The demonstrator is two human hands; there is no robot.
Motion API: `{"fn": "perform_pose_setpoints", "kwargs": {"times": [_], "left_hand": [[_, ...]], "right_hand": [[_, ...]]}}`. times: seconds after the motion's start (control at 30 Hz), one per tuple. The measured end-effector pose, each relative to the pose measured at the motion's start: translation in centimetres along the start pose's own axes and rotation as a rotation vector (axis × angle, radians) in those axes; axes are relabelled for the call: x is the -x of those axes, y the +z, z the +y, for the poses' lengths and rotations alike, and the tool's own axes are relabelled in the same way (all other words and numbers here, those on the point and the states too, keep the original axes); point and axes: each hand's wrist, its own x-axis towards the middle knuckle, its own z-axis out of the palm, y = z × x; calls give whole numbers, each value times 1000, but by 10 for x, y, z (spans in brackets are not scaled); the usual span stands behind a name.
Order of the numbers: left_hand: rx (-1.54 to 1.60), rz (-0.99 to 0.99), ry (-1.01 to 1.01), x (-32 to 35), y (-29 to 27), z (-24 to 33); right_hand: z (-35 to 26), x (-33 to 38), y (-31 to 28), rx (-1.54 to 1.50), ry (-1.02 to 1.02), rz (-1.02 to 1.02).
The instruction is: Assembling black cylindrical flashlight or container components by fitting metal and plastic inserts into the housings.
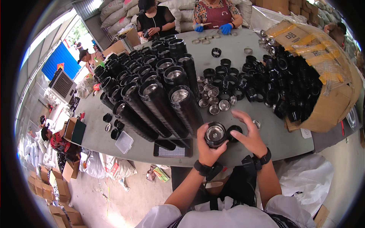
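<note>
Your left hand (207, 152), just below the middle of the frame, is curled around a round black piece (216, 135) with shiny metal inside. Your right hand (252, 137), just right of it, has its fingers spread, with the thumb at a small black ring (234, 133); I can't tell if it grips that. Above them, little silver cups (214, 109) sit on the grey desk (283, 141). Tall black tubes (154, 97) stand left of centre. At the right, a cardboard box (338, 97) lies beside a big pile of black rings (272, 95).
</note>
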Motion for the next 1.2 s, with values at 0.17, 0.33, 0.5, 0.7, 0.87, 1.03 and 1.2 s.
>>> {"fn": "perform_pose_setpoints", "kwargs": {"times": [0.17, 0.33, 0.5, 0.7, 0.87, 1.03, 1.2], "left_hand": [[-51, -11, 72, -3, 0, -2], [-33, -33, 68, -1, 0, -7], [-7, 2, 77, -4, 2, -4], [20, -36, 59, -1, 1, -10], [-4, -29, 58, -2, 0, -6], [-6, -27, 48, 1, -2, -6], [-5, -27, 37, 2, 1, -9]], "right_hand": [[46, 40, 0, 794, 120, -215], [58, 43, 7, 703, 103, -97], [63, 44, 4, 541, 121, 72], [54, 42, 2, 521, 112, 238], [45, 40, 1, 315, 147, 337], [2, 22, 8, -19, 77, 400], [-26, 4, 13, -351, 63, 383]]}}
